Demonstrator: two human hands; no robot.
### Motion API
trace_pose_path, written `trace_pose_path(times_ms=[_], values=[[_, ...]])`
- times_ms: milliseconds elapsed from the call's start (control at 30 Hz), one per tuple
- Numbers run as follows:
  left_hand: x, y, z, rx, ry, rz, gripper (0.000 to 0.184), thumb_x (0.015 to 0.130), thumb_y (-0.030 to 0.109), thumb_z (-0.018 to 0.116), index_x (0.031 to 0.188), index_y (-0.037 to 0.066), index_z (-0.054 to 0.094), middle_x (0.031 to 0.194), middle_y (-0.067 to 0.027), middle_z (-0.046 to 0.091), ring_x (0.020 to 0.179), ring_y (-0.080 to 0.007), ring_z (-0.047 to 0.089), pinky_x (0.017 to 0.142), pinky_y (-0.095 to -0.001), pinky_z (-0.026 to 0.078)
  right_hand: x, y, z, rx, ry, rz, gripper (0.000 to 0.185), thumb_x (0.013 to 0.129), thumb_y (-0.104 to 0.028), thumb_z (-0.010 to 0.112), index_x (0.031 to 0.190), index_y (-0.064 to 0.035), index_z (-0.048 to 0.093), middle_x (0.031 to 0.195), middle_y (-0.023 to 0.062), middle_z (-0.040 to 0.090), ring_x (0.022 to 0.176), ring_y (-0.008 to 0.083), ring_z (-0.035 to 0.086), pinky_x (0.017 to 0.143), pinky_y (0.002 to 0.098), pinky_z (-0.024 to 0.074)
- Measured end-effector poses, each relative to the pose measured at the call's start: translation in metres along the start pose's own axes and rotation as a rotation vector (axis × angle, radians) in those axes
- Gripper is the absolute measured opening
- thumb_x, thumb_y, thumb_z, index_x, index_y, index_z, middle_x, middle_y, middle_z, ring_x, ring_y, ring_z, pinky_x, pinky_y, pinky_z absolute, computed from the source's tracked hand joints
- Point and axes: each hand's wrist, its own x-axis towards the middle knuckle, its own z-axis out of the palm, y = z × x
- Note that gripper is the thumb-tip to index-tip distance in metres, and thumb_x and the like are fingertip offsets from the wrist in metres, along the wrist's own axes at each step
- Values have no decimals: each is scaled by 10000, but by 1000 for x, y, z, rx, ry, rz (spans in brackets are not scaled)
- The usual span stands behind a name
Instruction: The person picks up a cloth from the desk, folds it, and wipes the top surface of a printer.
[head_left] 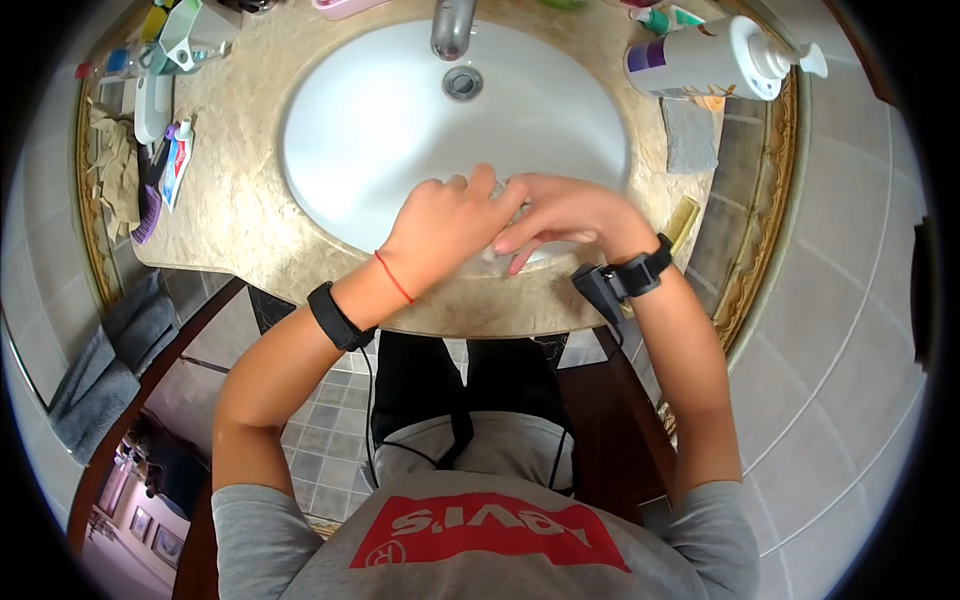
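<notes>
Over the front part of the white sink basin [370, 130], my left hand [445, 215] and my right hand [555, 215] meet. The left fingers are bent and closed, with a red string round that wrist. Small pale, clear-looking material shows between the two hands, too small and blurred to name. My right hand's fingers curl round it from the other side, thumb and fingers partly apart. Which hand grips it is hard to make out. Black straps sit on both wrists, the right one with a small device.
The faucet [454, 30] and drain [462, 83] are at the back. A pump bottle [700, 62] lies on the right counter near a grey cloth [691, 138]. At left are a toothpaste tube [177, 165] and a purple brush [150, 205].
</notes>
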Motion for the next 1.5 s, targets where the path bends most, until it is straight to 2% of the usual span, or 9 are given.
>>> trace_pose_path(times_ms=[167,300,400,500,633,733,933,1200,1500], values=[[8,-13,16,49,-32,105,279,770,166,674,1008,69,565,772,-42,560,567,-199,631,472,-299,489,26,18,3,49,22,95,205,792,-73,794,882,-75,610,757,4,524,562,103,465,506,250,395],[14,-21,29,92,-260,93,185,763,145,680,897,53,591,713,-84,610,604,-239,673,513,-332,526,49,38,-3,-145,306,225,186,725,-121,741,802,-60,583,671,23,505,495,136,392,461,321,337],[20,-21,42,13,-361,29,102,762,128,674,803,45,631,698,-144,655,654,-299,700,557,-382,554,53,43,-8,-495,408,160,123,761,-144,703,774,-38,642,699,97,620,532,205,539,494,362,421],[31,-17,45,-74,-426,-84,87,765,114,652,733,34,665,710,-181,680,680,-356,700,593,-435,566,48,41,-5,-993,744,25,107,784,-131,650,770,-47,714,810,152,716,671,284,680,577,381,508],[41,-19,64,-286,-418,-248,121,776,115,653,718,16,692,774,-214,693,718,-414,689,631,-479,556,35,32,-13,-1354,831,-105,101,774,-152,665,782,-102,752,840,129,736,775,305,716,636,388,542],[36,-21,77,-564,-426,-140,96,797,76,649,735,7,673,678,-167,670,571,-320,654,512,-418,488,37,51,-24,-1554,897,-317,70,731,-159,683,703,-116,730,769,96,727,695,275,705,585,382,525],[54,4,21,-1437,-892,-927,103,837,-10,582,801,72,531,582,68,352,445,-47,269,406,-252,172,30,64,-30,-1622,993,-809,121,637,-205,679,582,-118,616,628,57,636,573,217,663,492,342,479],[43,-1,10,-1770,-1042,-1069,272,869,76,595,666,135,422,531,78,273,440,-49,223,403,-236,135,24,51,-32,-1783,1073,-1140,140,600,-223,666,548,-135,570,559,15,527,526,187,577,481,288,432],[46,14,-1,-1704,-613,-958,157,881,96,640,800,98,506,595,67,347,474,-47,273,439,-234,207,20,42,-27,-1475,1059,-1011,134,705,-231,691,666,-110,650,675,66,602,594,234,643,542,333,523]])
